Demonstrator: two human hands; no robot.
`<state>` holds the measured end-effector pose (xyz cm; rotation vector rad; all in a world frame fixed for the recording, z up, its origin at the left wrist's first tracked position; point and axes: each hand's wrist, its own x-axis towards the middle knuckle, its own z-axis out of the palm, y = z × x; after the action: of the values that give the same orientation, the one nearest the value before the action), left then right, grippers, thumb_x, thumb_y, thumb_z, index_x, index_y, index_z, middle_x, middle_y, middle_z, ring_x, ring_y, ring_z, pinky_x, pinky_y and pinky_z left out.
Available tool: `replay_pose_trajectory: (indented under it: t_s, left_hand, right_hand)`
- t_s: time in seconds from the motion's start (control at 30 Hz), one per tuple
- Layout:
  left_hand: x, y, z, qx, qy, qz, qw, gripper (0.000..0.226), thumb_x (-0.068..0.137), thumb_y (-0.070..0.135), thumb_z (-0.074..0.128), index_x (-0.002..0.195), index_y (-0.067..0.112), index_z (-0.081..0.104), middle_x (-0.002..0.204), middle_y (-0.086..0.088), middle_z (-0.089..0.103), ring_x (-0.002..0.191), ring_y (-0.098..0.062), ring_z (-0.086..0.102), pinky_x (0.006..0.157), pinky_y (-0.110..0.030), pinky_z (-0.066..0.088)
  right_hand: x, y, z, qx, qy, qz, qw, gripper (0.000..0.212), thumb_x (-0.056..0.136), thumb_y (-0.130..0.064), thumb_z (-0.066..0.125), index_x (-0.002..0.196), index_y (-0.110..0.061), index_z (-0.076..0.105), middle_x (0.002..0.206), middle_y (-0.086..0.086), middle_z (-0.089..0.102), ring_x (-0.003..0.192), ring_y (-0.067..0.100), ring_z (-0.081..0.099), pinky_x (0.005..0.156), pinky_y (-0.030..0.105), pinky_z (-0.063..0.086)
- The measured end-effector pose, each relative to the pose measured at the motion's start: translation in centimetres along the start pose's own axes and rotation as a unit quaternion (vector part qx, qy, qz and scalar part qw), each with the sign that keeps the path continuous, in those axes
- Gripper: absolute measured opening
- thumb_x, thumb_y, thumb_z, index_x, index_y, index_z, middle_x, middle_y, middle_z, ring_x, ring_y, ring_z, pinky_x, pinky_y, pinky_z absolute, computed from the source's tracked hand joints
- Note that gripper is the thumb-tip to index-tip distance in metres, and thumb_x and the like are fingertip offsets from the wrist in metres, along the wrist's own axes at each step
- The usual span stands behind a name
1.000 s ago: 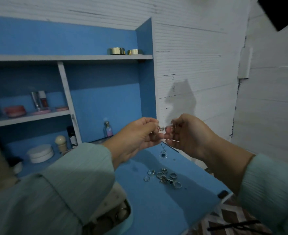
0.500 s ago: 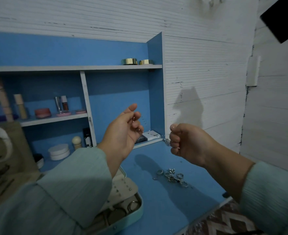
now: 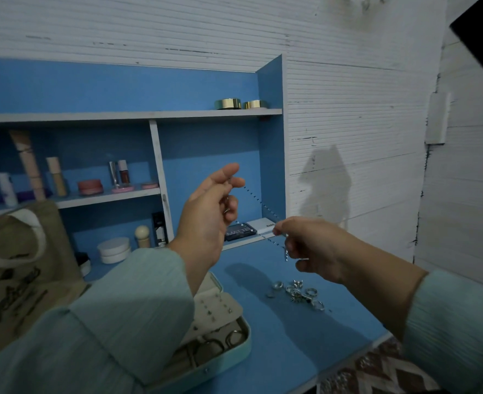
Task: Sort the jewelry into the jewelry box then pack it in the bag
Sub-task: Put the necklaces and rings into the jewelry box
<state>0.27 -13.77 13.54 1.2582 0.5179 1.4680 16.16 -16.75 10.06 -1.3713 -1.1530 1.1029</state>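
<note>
Silver chain [image 3: 258, 204] stretched taut between both raised hands above the blue desk [image 3: 305, 336]. The left hand [image 3: 209, 214] pinched its upper end between thumb and fingertips, the other fingers loosely curled. The right hand [image 3: 311, 245] was curled round the lower end, a short tail dangling below. Rings [image 3: 300, 292] lay heaped on the desk beneath; the open jewelry box [image 3: 234, 345] sat near the left sleeve, beside a canvas bag [image 3: 16, 268].

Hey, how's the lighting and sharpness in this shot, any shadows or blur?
Head view: dim, bluish light; the hands' shadow falls on the white wall; wide-angle bending curves the shelf; the chain between left hand and right hand looks faintly streaked.
</note>
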Motion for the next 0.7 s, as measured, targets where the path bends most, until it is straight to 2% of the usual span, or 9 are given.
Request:
replay_pose_trajectory:
  t_s: [0.1,0.2,0.33,0.43,0.57,0.63,0.7]
  left_hand:
    - [-0.2,0.1,-0.1,0.051,-0.022,-0.001,0.998,0.035,0.094,0.0,0.039,0.093,0.024,0.065,0.072,0.011,0.065,0.047,-0.006,0.037,0.044,-0.016,0.025]
    - [-0.3,-0.1,-1.0,0.123,-0.034,-0.007,0.992,0.035,0.093,0.0,0.042,0.094,0.025,0.066,0.078,0.01,0.064,0.048,-0.006,0.034,0.042,-0.014,0.025]
    - [-0.3,-0.5,-2.3,0.191,-0.031,-0.025,0.981,0.033,0.092,0.001,0.044,0.095,0.025,0.066,0.079,0.007,0.064,0.05,-0.007,0.035,0.043,-0.012,0.031]
    - [-0.2,-0.6,-3.0,0.144,-0.015,-0.061,0.988,0.032,0.092,0.0,0.04,0.094,0.02,0.065,0.069,0.005,0.06,0.049,-0.007,0.036,0.047,-0.016,0.033]
    - [-0.1,-0.6,-3.3,-0.036,0.023,-0.132,0.99,0.027,0.092,0.005,0.037,0.097,0.013,0.063,0.063,0.003,0.054,0.053,-0.008,0.043,0.051,-0.018,0.043]
    - [-0.2,-0.6,-3.3,-0.102,0.039,-0.14,0.984,0.025,0.092,0.007,0.038,0.098,0.011,0.063,0.065,0.002,0.055,0.056,-0.008,0.048,0.053,-0.018,0.047]
    - [-0.2,-0.5,-3.1,-0.132,0.039,-0.133,0.982,0.025,0.093,0.007,0.039,0.101,0.009,0.063,0.069,0.001,0.061,0.057,-0.007,0.055,0.055,-0.018,0.052]
  right_hand:
    - [0.2,-0.3,0.2,0.096,0.02,0.033,0.995,0.013,0.085,-0.025,0.059,0.076,-0.017,0.064,0.07,0.002,0.052,0.061,0.015,0.045,0.053,0.025,0.035]
    - [0.6,-0.8,0.2,0.13,0.052,0.035,0.99,0.012,0.084,-0.027,0.062,0.076,-0.019,0.066,0.085,0.004,0.053,0.072,0.017,0.048,0.055,0.026,0.039]
    - [1.2,-1.4,0.0,0.13,0.08,0.026,0.988,0.018,0.088,-0.03,0.058,0.074,-0.021,0.065,0.084,0.0,0.056,0.077,0.016,0.048,0.063,0.028,0.04]
    - [1.6,-1.5,0.1,0.156,0.08,0.016,0.984,0.02,0.092,-0.025,0.053,0.074,-0.018,0.061,0.077,0.0,0.059,0.069,0.013,0.049,0.062,0.027,0.039]
    - [1.7,-1.5,0.7,0.187,0.057,-0.011,0.981,0.022,0.095,-0.02,0.048,0.075,-0.017,0.056,0.075,0.0,0.063,0.07,0.012,0.054,0.062,0.027,0.039]
    - [1.3,-1.5,0.9,0.137,0.043,-0.043,0.989,0.019,0.095,-0.02,0.05,0.078,-0.017,0.058,0.074,-0.001,0.064,0.068,0.011,0.055,0.062,0.025,0.039]
    - [0.8,-1.6,1.1,0.038,0.037,-0.094,0.994,0.017,0.094,-0.02,0.052,0.082,-0.016,0.063,0.073,-0.001,0.062,0.065,0.009,0.053,0.06,0.023,0.04]
